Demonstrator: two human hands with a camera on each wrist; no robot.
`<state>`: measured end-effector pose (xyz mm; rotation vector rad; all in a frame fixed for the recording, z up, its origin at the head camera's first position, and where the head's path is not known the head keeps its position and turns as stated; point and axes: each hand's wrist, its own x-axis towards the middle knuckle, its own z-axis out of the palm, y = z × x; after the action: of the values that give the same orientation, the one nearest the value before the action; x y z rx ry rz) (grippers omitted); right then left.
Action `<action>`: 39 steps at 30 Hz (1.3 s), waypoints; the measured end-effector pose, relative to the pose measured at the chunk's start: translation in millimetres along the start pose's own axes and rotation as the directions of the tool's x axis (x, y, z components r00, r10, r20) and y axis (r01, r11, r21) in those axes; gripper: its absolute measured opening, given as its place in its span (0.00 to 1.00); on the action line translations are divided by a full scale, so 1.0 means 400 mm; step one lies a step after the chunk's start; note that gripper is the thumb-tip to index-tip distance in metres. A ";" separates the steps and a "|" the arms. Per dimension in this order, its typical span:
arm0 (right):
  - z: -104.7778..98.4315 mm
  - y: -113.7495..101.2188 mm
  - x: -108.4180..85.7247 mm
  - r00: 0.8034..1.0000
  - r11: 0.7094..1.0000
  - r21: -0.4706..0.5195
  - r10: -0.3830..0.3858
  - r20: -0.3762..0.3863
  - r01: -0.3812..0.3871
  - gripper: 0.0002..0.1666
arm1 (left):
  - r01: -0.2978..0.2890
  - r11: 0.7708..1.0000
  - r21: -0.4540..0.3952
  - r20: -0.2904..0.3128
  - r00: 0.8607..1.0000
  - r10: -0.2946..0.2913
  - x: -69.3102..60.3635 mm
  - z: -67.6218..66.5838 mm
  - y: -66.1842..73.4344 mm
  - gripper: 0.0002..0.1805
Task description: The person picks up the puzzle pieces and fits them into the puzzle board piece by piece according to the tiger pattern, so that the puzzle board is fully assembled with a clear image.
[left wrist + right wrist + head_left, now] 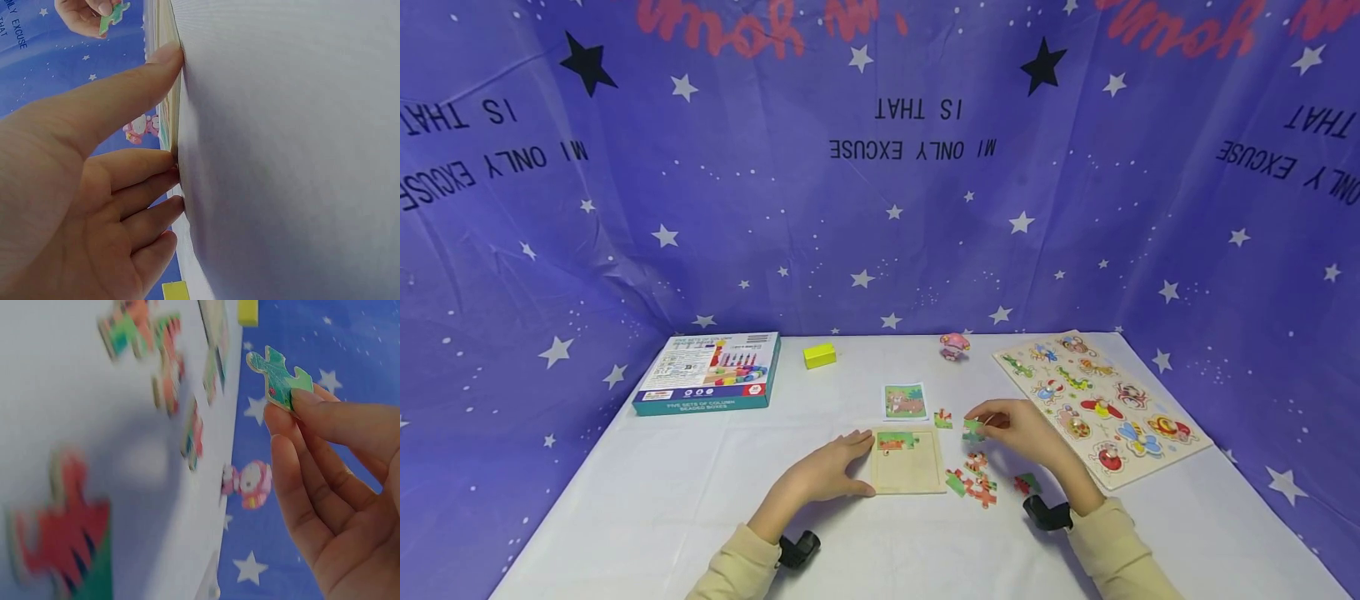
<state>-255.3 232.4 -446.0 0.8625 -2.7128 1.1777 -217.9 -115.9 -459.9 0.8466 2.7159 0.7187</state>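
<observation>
The right hand (1018,427) pinches a green puzzle piece (973,429) between thumb and fingers, off the table; the right wrist view shows the piece (281,378) held by the hand (337,469). The left hand (823,468) rests at the left edge of a square wooden puzzle tray (910,477), thumb and fingertips touching that edge, as the left wrist view shows with the hand (94,181). Joined green and red pieces (897,440) lie in the tray's upper left. Loose pieces (985,487) lie to its right, with another (1026,483) farther right.
A picture card (905,402) lies behind the tray, one loose piece (943,418) beside it. Farther back are a yellow block (819,356) and a pink figure (954,346). A boxed set (707,375) is at left, an insect puzzle board (1101,408) at right.
</observation>
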 end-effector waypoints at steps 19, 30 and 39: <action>0.095 -0.049 0.027 1.000 0.999 0.032 0.007 0.018 -0.007 0.11 | 0.007 1.000 -0.002 0.003 1.000 -0.007 -0.002 -0.004 0.005 0.45; 0.132 -0.055 0.071 0.998 0.999 0.039 -0.018 0.054 0.016 0.09 | 0.000 1.000 -0.005 0.006 1.000 0.001 -0.001 -0.001 0.003 0.45; 0.143 -0.048 0.105 0.993 0.999 0.024 0.020 0.116 -0.023 0.09 | 0.001 1.000 -0.004 0.006 1.000 -0.001 0.000 -0.001 0.003 0.45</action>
<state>-271.4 162.6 -462.6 0.9354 -2.8105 1.2055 -217.3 -115.2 -458.8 0.8449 2.7085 0.7197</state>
